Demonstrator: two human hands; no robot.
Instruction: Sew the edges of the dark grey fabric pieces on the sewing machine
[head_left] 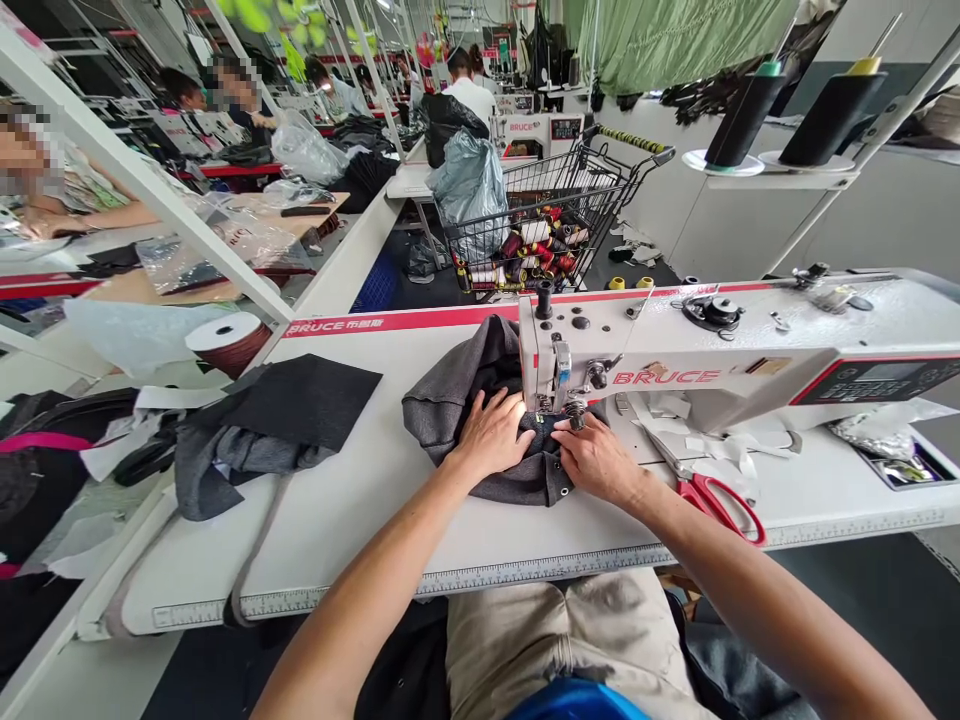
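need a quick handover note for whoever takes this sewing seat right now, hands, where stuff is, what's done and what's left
Left hand: flat on the dark grey fabric, pressing it down just left of the needle.
Right hand: flat on the same fabric's near edge, right of the needle.
The fabric is bunched under the head of the sewing machine, on the white table.
More grey pieces with a black piece on top lie at the left; red scissors lie at the right, apart from both hands.
Done: fabric is placed under the needle.
Left: how much of the seam is stitched cannot be told; the left pile lies untouched.
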